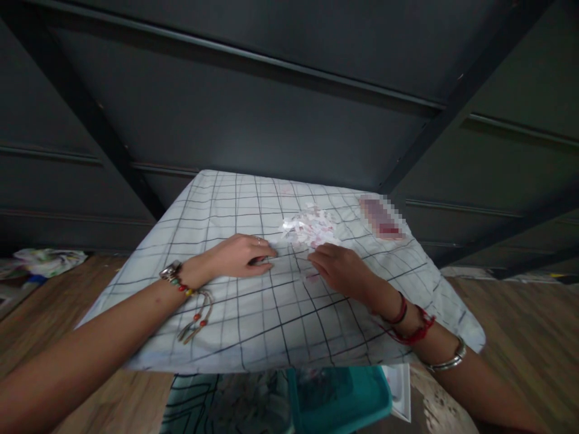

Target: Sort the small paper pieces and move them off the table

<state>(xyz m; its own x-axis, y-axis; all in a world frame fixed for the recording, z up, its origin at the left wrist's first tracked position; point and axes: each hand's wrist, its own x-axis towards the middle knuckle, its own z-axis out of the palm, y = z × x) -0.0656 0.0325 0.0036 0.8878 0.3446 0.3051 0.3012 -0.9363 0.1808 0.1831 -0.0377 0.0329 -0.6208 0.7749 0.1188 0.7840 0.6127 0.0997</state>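
A loose pile of small white, partly shiny pieces (312,225), with pinkish marks on some, lies on a white checked cloth (266,319). My right hand (339,269) is at the pile's near edge, its fingers pressed together; whatever they hold is too small or hidden to name. Just below those fingertips a small pale pinkish piece (312,278) rests on the cloth. To the left of the pile, my left hand (242,255) lies on the cloth, fingers curved, with a gap between thumb and forefinger and nothing visible in it.
A blurred-out reddish item (382,218) lies at the cloth's right side. Dark panels (253,120) stand directly behind the table. Below the front edge are a teal bin (362,395) and another container with pale scraps (253,401). Crumpled cloth (49,263) lies far left.
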